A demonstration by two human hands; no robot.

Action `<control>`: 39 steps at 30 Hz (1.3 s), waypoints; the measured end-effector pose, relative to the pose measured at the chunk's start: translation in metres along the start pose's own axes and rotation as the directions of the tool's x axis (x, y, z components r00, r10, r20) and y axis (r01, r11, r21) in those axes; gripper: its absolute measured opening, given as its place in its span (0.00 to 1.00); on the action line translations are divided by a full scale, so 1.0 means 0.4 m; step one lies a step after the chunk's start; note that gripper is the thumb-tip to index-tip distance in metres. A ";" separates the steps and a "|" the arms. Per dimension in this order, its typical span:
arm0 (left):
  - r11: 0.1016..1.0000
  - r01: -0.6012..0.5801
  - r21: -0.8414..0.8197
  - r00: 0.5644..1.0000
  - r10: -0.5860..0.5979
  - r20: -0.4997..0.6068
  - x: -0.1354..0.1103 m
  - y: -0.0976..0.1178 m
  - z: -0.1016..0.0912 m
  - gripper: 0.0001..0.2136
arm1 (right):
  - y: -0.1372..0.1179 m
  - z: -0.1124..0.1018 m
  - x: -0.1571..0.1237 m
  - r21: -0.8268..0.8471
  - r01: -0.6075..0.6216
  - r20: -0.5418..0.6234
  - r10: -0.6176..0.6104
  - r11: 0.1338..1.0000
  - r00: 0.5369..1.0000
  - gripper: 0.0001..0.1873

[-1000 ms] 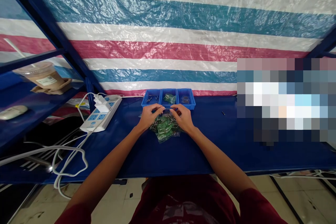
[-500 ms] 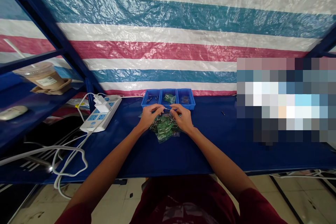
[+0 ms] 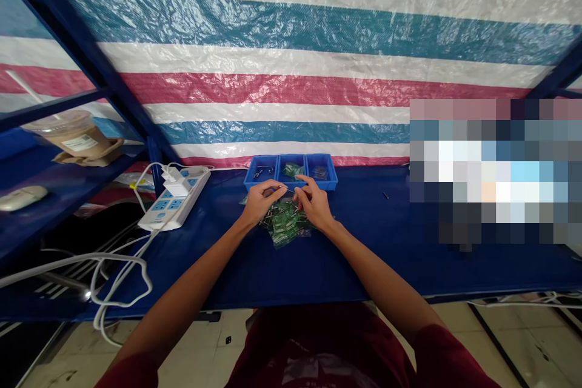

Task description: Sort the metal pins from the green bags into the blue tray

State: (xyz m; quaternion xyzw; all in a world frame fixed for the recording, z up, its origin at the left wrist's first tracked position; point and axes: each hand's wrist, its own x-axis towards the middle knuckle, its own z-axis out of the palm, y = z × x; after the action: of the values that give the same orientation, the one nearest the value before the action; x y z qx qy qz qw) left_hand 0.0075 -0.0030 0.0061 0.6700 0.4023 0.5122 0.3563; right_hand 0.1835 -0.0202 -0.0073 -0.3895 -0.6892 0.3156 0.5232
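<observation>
Pinching one thin piece [image 3: 290,190] — left hand [image 3: 260,202] and right hand [image 3: 315,205], its forefinger lifted.

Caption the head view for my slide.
Left hand and right hand hold a thin piece over green plastic packets, near three blue bins.

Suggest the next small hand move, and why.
Probably lower the right hand's raised index finger toward its thumb, to steady the thin piece. The left hand pinches one end; the other end reaches the right hand, whose hold on it is unclear.
</observation>
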 end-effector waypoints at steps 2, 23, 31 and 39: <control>1.000 -0.001 -0.021 1.000 0.001 -0.020 0.000 0.008 0.000 0.12 | 0.001 -0.002 0.001 -0.021 -0.010 -0.031 0.010 1.000 0.999 0.17; 0.976 -0.061 0.207 0.988 0.030 0.149 0.009 -0.007 -0.025 0.16 | 0.015 -0.005 0.007 -0.083 -0.011 -0.108 0.002 0.997 0.994 0.14; 0.987 0.044 0.152 0.985 -0.069 0.161 0.001 0.007 -0.018 0.19 | 0.018 -0.001 0.008 -0.150 0.069 0.065 -0.060 0.986 0.996 0.12; 0.988 0.087 0.124 0.978 -0.109 0.176 -0.004 0.019 -0.010 0.21 | 0.026 0.004 0.006 -0.167 0.087 0.106 -0.070 0.982 0.992 0.11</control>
State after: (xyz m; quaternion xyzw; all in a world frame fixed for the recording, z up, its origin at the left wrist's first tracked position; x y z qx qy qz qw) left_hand 0.0048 -0.0073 0.0132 0.7128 0.4296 0.4065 0.3770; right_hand 0.1836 -0.0129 -0.0154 -0.3892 -0.7538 0.2537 0.4647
